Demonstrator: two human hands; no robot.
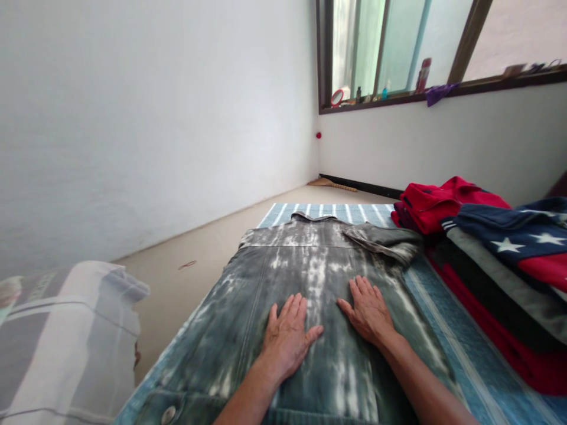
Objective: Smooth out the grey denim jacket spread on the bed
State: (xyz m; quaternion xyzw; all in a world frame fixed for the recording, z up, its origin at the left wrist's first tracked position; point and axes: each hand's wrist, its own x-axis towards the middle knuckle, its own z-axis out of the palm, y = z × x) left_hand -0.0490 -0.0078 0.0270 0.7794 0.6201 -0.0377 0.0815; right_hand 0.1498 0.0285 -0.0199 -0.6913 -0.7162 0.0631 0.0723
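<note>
Firstly, one dark grey-green denim jacket with white mottled streaks [328, 348], spread flat directly beneath the fingers of the left hand [289, 337] and right hand [368, 308], both bare; a round button [168, 415] at its near edge, behind and left of the left fingers. Left fingers: extended, thumb apart, palm down, grasping nothing. Right fingers: likewise flat on the jacket, released, slightly farther forward. Under the jacket: one blue cover with white stripes [469, 348], showing right of the right fingers. Left of the left fingers, well apart: one grey-and-white striped bundle [71, 342]. Well right of the right fingers: one stack of folded red, grey and dark green garments [491, 289], topped by a navy garment with white stars [487, 224]. Ahead of the right fingertips: the jacket's sleeve [394, 239], folded in; ahead of the left, its collar [314, 217]. Well beyond all fingers: one straw-coloured broom [334, 185] on the cream floor [177, 283]; farthest, one brown-framed window [403, 41], purple cloth [437, 94] over its sill [496, 84].
</note>
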